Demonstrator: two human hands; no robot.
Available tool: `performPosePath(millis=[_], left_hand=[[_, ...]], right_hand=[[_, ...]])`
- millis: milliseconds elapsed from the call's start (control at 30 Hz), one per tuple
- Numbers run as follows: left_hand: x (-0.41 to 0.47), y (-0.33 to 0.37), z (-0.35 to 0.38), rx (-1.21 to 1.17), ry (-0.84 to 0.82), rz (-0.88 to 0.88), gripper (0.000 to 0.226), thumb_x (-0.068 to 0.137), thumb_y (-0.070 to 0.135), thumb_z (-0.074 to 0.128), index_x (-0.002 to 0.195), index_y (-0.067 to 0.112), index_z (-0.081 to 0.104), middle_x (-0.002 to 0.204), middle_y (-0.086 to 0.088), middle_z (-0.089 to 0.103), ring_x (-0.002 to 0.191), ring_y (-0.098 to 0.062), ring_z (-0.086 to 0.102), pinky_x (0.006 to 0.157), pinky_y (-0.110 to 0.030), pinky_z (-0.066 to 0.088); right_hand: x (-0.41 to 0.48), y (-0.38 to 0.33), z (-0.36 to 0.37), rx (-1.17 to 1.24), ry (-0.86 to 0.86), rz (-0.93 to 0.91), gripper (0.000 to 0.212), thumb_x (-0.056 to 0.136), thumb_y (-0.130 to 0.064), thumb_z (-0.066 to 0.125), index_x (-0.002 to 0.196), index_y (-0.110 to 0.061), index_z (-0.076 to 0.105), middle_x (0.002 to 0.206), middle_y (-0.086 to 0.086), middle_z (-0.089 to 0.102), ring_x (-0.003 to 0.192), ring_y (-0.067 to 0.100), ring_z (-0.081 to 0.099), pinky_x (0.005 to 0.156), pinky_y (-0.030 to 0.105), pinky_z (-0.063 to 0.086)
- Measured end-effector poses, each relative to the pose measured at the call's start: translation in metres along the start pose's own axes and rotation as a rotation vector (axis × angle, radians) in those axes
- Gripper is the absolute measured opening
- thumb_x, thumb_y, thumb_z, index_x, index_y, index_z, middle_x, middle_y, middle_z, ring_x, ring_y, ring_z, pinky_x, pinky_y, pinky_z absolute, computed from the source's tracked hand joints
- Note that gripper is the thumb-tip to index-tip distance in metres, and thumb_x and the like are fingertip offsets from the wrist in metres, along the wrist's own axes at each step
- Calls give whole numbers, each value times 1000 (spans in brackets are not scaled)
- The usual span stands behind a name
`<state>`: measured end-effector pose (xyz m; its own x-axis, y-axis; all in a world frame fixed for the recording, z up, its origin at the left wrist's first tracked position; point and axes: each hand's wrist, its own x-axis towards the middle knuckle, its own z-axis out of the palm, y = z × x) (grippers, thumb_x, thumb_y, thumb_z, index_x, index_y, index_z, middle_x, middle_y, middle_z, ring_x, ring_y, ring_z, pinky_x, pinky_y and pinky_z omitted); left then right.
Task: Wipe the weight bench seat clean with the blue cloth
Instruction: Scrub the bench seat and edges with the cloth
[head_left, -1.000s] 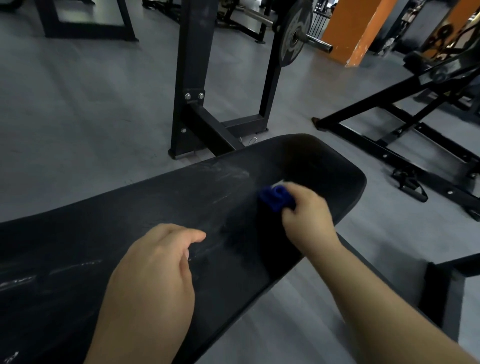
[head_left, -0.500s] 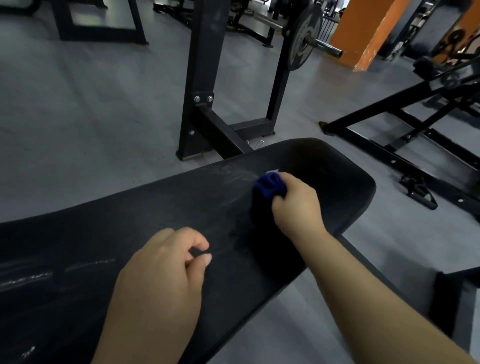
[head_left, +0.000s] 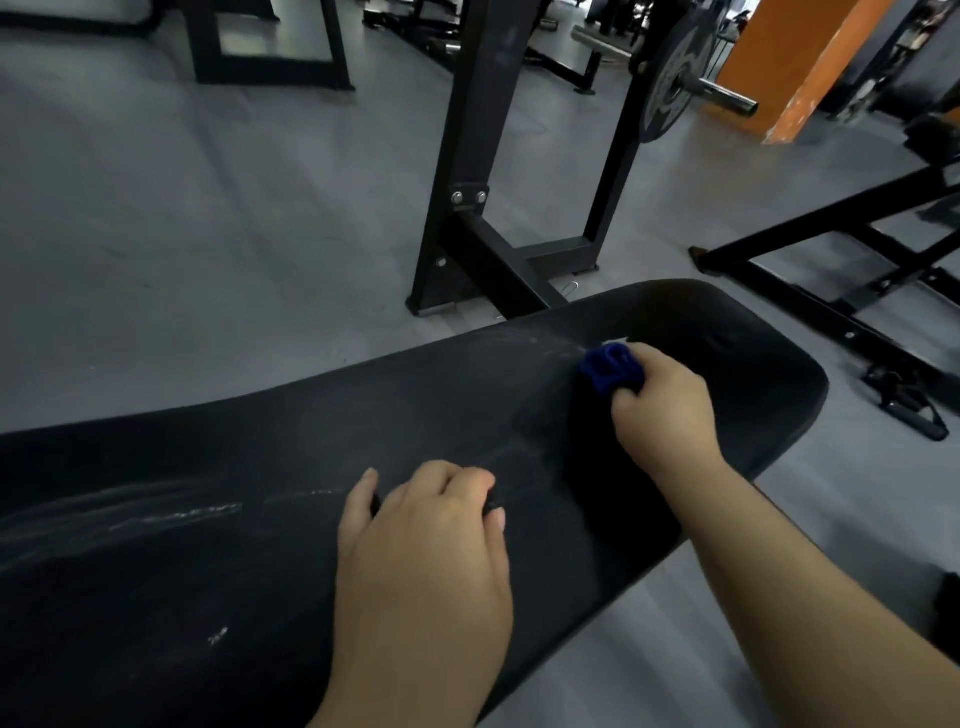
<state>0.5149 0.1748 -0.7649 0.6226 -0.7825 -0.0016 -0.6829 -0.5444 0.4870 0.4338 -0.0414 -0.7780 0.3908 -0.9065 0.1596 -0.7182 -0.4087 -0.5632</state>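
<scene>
A long black weight bench seat (head_left: 249, 519) runs from the lower left to a rounded end at the right. Pale smear marks show along its middle and near its far edge. My right hand (head_left: 662, 410) grips a bunched blue cloth (head_left: 609, 368) and presses it on the seat close to the far edge, by the rounded end. My left hand (head_left: 426, 551) lies on the seat nearer to me, fingers curled with their tips touching the pad, holding nothing.
A black rack upright with a bolted base (head_left: 470, 208) stands on the grey floor just beyond the bench. A barbell with a weight plate (head_left: 670, 78) hangs behind it. Another black machine frame (head_left: 831, 244) and a handle strap (head_left: 906, 405) lie to the right. An orange pillar (head_left: 789, 62) stands at the back.
My right hand has slid the blue cloth up and away toward the seat's far edge. My left hand has come down from a raised fist to rest its fingers on the pad.
</scene>
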Motion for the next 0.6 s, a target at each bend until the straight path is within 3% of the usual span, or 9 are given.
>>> performPosePath(millis=[100,200,300,433,500,600], left_hand=[[1,0,-4,28,-8,0,36,94,44,31,127,41,45,120,25,48,105,5,49,117,-31,6],[2,-1,-5,20,-17,-8,35,95,43,32,127,41,44,121,25,47,107,5,48,117,-31,5],[1,-1,-5,-12,-15,-22,34,94,42,36,125,39,49,118,24,51,104,5,51,117,-31,9],[-1,-3,-2,-44,-4,5,34,95,41,35,127,39,48,119,25,47,103,7,48,117,-26,9],[0,-3,-2,-62,10,16,34,95,40,36,126,39,49,118,24,48,103,5,48,114,-22,15],[2,-2,0,-85,40,30,34,96,42,33,128,41,43,122,24,44,103,2,46,100,-16,30]], right_hand=[[-31,-17,12,26,-66,-128,52,78,-1,53,120,-30,61,111,-5,65,100,17,61,91,37,51],[-61,-31,7,29,-209,-308,51,72,4,54,111,-26,66,103,-12,65,100,9,57,88,24,44],[-31,-22,-2,-37,-170,-233,46,76,4,54,111,-23,66,96,-9,64,91,12,60,82,26,47],[15,-10,5,-43,31,72,48,84,-4,53,128,-25,56,112,2,64,102,23,61,91,41,51],[5,-18,18,-21,56,33,51,82,-4,53,128,-26,57,117,1,64,107,22,60,97,41,49],[-37,-36,24,11,-94,-202,52,77,-1,54,122,-26,61,115,-4,65,107,16,58,96,36,48]])
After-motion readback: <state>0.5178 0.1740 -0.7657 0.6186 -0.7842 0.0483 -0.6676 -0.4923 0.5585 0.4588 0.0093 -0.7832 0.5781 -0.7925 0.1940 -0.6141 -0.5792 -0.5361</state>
